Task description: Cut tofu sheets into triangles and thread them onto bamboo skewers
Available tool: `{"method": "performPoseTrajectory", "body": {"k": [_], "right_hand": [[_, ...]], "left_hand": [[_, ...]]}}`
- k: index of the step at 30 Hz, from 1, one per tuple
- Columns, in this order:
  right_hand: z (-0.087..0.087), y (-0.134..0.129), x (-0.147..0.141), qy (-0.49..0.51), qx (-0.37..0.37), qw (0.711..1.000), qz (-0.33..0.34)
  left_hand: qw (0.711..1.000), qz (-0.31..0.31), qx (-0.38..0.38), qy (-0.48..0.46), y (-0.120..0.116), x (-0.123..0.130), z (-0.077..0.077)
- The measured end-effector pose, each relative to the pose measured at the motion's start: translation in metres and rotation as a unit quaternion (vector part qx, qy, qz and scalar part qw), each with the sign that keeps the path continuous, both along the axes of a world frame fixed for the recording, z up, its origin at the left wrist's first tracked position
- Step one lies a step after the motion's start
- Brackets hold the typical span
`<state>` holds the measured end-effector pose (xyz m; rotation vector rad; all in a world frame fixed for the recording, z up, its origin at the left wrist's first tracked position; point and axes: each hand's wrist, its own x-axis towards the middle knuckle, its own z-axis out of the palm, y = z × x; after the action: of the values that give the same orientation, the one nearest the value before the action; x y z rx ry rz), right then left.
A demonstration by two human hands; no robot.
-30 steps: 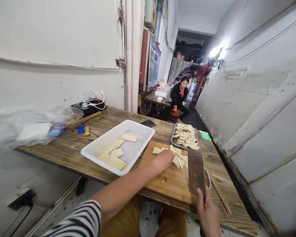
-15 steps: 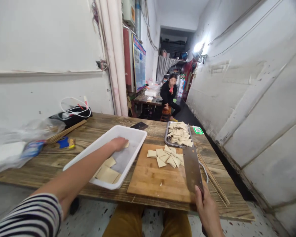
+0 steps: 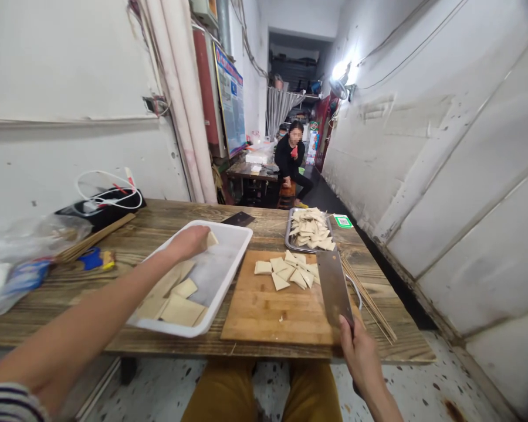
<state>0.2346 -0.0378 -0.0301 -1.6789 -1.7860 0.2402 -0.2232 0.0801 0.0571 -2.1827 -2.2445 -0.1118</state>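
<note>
My left hand point(image 3: 188, 244) reaches into a white plastic tray point(image 3: 242, 233), its fingers at a pale tofu sheet point(image 3: 211, 238) by the far wall. Larger tofu sheets point(image 3: 182, 310) lie flat at the tray's near end. My right hand point(image 3: 361, 357) grips a steel cleaver point(image 3: 333, 287) by its handle, blade upright over the right edge of a wooden cutting board point(image 3: 264, 316). Tofu triangles point(image 3: 286, 274) lie in a loose group on the board, apart from the blade. More triangles are heaped on a steel tray point(image 3: 310, 230).
Bamboo skewers point(image 3: 369, 302) lie right of the board on the wooden table point(image 3: 264, 230). A dark scraper point(image 3: 238, 219) sits behind the white tray. Left stand a plastic bag point(image 3: 26, 246) and black box point(image 3: 101, 208). A seated person point(image 3: 290, 158) is farther back.
My left hand has moved off the cutting board and into the white tray, at its far end. The view has swung left and the cleaver has stayed in my right hand.
</note>
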Motion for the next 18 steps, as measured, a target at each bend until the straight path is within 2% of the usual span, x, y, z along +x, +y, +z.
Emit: {"method": "performPoseTrajectory", "body": {"k": [4,6,8,10,13,18], "right_hand": [[0.005,-0.002,-0.002,0.003,-0.009,1.0,0.011],[0.008,-0.002,-0.003,-0.001,-0.017,1.0,0.013],[0.011,-0.003,-0.004,-0.01,-0.018,1.0,0.012],[0.012,-0.002,-0.004,-0.016,-0.018,1.0,0.011],[0.012,-0.001,-0.003,-0.011,-0.02,1.0,0.021],[0.008,0.003,0.001,-0.002,-0.009,0.999,0.034]], "left_hand": [[0.998,-0.012,0.05,0.033,-0.017,0.022,0.028],[0.996,-0.018,0.075,0.047,-0.021,0.032,0.035],[0.997,-0.038,0.048,0.046,-0.02,0.037,0.037],[0.997,-0.059,-0.022,0.045,-0.016,0.036,0.032],[0.991,-0.054,-0.112,0.049,-0.009,0.031,0.015],[0.99,-0.057,-0.13,0.02,-0.003,0.037,-0.022]]}}
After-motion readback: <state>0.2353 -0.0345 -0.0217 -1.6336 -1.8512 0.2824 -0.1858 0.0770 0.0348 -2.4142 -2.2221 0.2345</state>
